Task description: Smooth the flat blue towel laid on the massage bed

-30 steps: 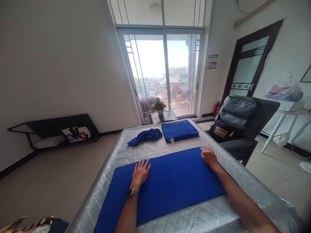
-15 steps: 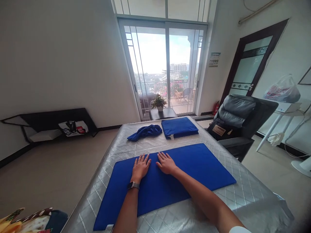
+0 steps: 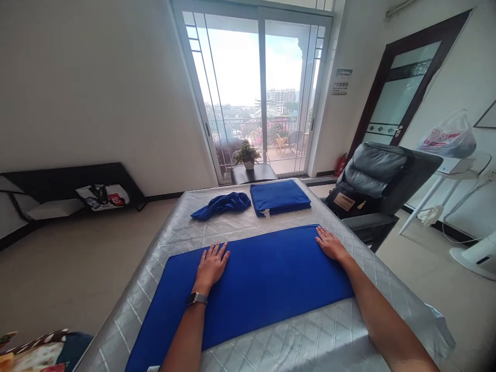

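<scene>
A blue folded cloth [image 3: 267,279] lies flat as a long rectangle on the silver quilted table cover [image 3: 306,346]. My left hand [image 3: 211,266] rests palm down on its far left part, fingers stretched toward the far edge; a watch is on that wrist. At the far right corner, my right hand [image 3: 330,244] lies flat with its fingers out, touching the cloth. Beyond them are a neatly folded blue stack [image 3: 281,196] with a white tag and a crumpled blue cloth [image 3: 221,205] to its left.
A black reclining chair [image 3: 377,175] with a dark bag on it stands close to the right side. Behind the far edge is a dark chair with a potted plant [image 3: 247,154]. Patterned fabric [image 3: 39,351] shows at the lower left, and a black low shelf [image 3: 77,181] at the left wall.
My right hand has slid from the middle of the blue cloth to its far right corner. My left hand stays flat on the left part. The view has shifted slightly.
</scene>
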A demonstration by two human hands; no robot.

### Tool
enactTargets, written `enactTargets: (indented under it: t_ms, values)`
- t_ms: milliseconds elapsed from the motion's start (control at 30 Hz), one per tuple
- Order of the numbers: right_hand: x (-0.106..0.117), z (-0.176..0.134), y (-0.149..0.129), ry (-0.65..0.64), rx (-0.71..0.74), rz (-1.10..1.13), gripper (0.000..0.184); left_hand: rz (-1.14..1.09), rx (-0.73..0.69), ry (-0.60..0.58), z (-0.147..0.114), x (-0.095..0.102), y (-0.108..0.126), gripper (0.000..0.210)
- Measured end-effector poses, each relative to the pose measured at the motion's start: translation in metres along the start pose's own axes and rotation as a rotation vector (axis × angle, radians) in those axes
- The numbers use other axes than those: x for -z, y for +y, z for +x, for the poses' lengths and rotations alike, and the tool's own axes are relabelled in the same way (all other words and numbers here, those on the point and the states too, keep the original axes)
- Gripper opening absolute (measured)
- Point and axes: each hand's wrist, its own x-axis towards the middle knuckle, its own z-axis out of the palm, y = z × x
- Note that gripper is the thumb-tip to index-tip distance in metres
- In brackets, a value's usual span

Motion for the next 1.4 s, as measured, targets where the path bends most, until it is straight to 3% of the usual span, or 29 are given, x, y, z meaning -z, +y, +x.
enactTargets:
  t_ms: [367, 500, 600, 800, 900, 967, 1033, 1133, 1233, 1400]
  values:
    - [-0.005, -0.001, 0.015, 0.061, -0.065, 0.05, 0.061, 0.04, -0.015, -0.002, -0.003, 0.009, 0.005, 0.058]
    - [0.006, -0.011, -0.003, 0.149, -0.05, 0.026, 0.06, 0.032, -0.01, 0.005, -0.004, 0.01, 0.005, 0.058]
    - [0.016, -0.02, -0.051, 0.207, 0.1, 0.047, 0.058, 0.018, -0.006, 0.006, -0.004, 0.01, 0.005, 0.058]
    - [0.016, -0.033, -0.198, 0.109, 0.583, 0.182, 0.06, 0.013, 0.009, -0.02, -0.003, 0.012, 0.007, 0.057]
    - [0.005, -0.024, -0.248, 0.007, 0.63, 0.201, 0.062, 0.03, 0.009, -0.022, -0.003, 0.012, 0.007, 0.057]
    - [-0.003, -0.013, -0.261, -0.04, 0.588, 0.204, 0.065, 0.038, 0.003, -0.024, -0.003, 0.012, 0.006, 0.057]
    - [-0.008, -0.003, -0.257, -0.055, 0.548, 0.199, 0.066, 0.042, -0.003, -0.023, -0.003, 0.01, 0.005, 0.056]
    - [-0.008, 0.007, -0.225, -0.063, 0.498, 0.18, 0.066, 0.05, -0.009, -0.013, -0.002, 0.006, 0.004, 0.056]
    - [-0.001, 0.012, -0.168, -0.078, 0.386, 0.144, 0.067, 0.057, -0.008, -0.012, -0.002, 0.005, 0.003, 0.056]
    - [0.007, 0.015, -0.057, -0.044, 0.061, 0.029, 0.065, 0.066, -0.022, -0.01, -0.001, 0.005, 0.002, 0.056]
